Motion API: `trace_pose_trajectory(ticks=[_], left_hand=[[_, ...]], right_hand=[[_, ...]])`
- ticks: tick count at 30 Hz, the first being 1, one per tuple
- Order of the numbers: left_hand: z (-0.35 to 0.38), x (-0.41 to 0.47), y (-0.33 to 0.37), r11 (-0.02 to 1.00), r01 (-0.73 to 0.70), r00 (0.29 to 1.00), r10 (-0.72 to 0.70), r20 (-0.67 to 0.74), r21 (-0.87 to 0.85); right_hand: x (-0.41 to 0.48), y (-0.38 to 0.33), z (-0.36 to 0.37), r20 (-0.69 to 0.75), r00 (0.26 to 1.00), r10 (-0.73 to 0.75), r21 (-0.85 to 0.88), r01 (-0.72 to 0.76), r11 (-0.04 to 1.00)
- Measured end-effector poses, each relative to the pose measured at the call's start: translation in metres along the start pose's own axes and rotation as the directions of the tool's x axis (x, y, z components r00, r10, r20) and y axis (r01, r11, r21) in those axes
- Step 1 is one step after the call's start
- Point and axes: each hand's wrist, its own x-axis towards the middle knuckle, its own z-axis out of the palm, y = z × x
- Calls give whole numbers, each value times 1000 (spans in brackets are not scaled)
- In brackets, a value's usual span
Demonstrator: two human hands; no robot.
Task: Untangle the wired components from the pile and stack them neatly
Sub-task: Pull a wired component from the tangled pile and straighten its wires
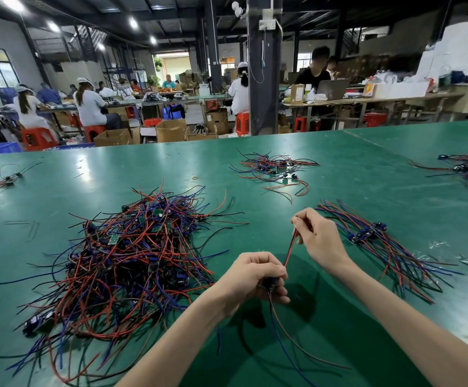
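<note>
The left hand (252, 277) has its fingers curled round one small wired component (269, 283), lifted clear of the green table (339, 169). From that grip a red wire (289, 251) runs taut toward 1 o'clock, where the right hand (319, 236) pinches its far end between thumb and fingertips, the other fingers folded in. A blue wire (280, 339) and a thinner reddish one trail from the component toward 5 o'clock, hanging loose and apparently free of anything else.

The tangled pile (132, 261) lies at 9 o'clock from the left hand, near but not touching it. The neat stack (367, 236) lies at 3 o'clock from the right hand, just beside it, so the right hand is the nearer one for setting the piece down. The stack's wires run roughly from 11 o'clock to 5 o'clock, with the dark parts bunched in the middle. The held piece runs from 7 to 1 o'clock, so it likely needs turning to match before it is laid on top.
</note>
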Motion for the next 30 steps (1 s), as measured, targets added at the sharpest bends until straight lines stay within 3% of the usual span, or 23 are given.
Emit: trace_pose_trajectory(ticks=[3, 5, 7, 9, 12, 15, 21, 26, 30], left_hand=[[0, 2, -2, 998, -36, 993, 30, -116, -50], [-2, 4, -2, 993, -84, 974, 65, -217, -78], [-7, 6, 1, 984, -140, 945, 99, -311, -113], [-11, 7, 3, 977, -182, 914, 128, -384, -107], [-13, 6, 4, 975, -212, 878, 158, -451, -71], [-13, 5, 5, 967, -217, 873, 131, -470, -134], [-15, 6, 5, 956, -209, 866, 85, -493, -204], [-17, 8, 3, 961, -180, 856, 47, -514, -212], [-21, 10, 4, 965, -180, 880, 70, -470, -193]], right_hand=[[1, 0, 0, -2, 992, 130, 128, -129, 983], [1, -5, 0, 95, 948, 303, 339, -317, 886], [-3, -13, 3, 218, 886, 408, 440, -463, 770], [-9, -23, 6, 345, 851, 396, 436, -519, 735], [-21, -40, 10, 583, 770, 260, 405, -553, 728], [-34, -49, 13, 702, 697, 149, 388, -549, 740], [-42, -50, 18, 702, 707, 89, 459, -543, 703], [-42, -49, 18, 693, 711, 120, 408, -525, 747], [-40, -50, 20, 631, 762, 145, 418, -492, 764]])
